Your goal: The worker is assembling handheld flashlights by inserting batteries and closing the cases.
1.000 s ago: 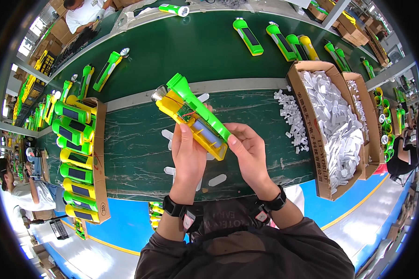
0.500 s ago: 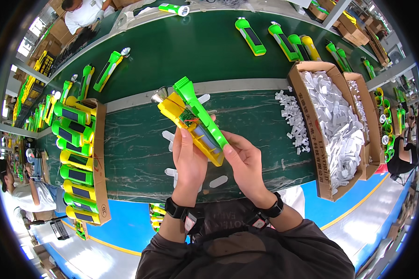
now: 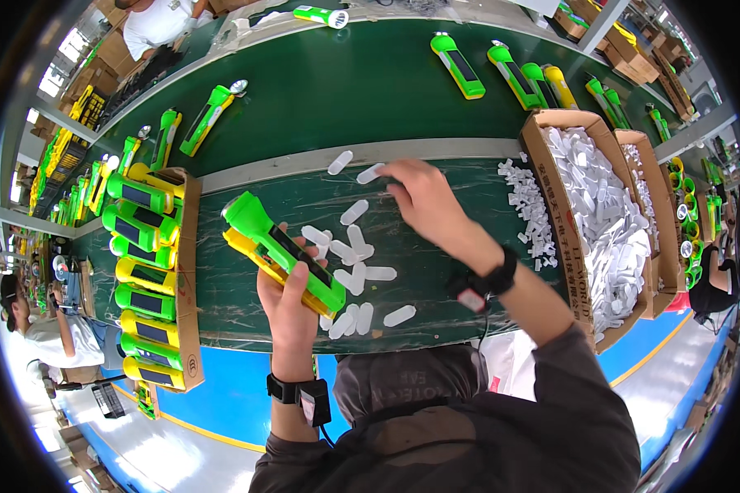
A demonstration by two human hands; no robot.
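Note:
My left hand [image 3: 285, 308] grips a flashlight [image 3: 259, 222] around its lower body, head end pointing up and left. Its green upper shell, with a dark panel, lies along the yellow lower shell. A yellow edge shows beneath. Over the far side of the near worktop, my right hand [image 3: 426, 201] pinches the end of a flat white oval plastic piece [image 3: 369, 173]. Another such piece lies just left of it. Several more white oval pieces [image 3: 380, 273] are scattered on the green worktop beside the flashlight.
At the left, a cardboard box [image 3: 191, 279] holds several green and yellow flashlights. To the right are a pile of small white parts [image 3: 528, 209] and a carton [image 3: 580, 287] full of white pieces. More flashlights [image 3: 458, 67] lie on the green belt [image 3: 345, 90] beyond a metal rail.
The green shell now lies along the yellow one. My left hand has moved left with the flashlight; my right hand has left it and reached up to a white oval piece.

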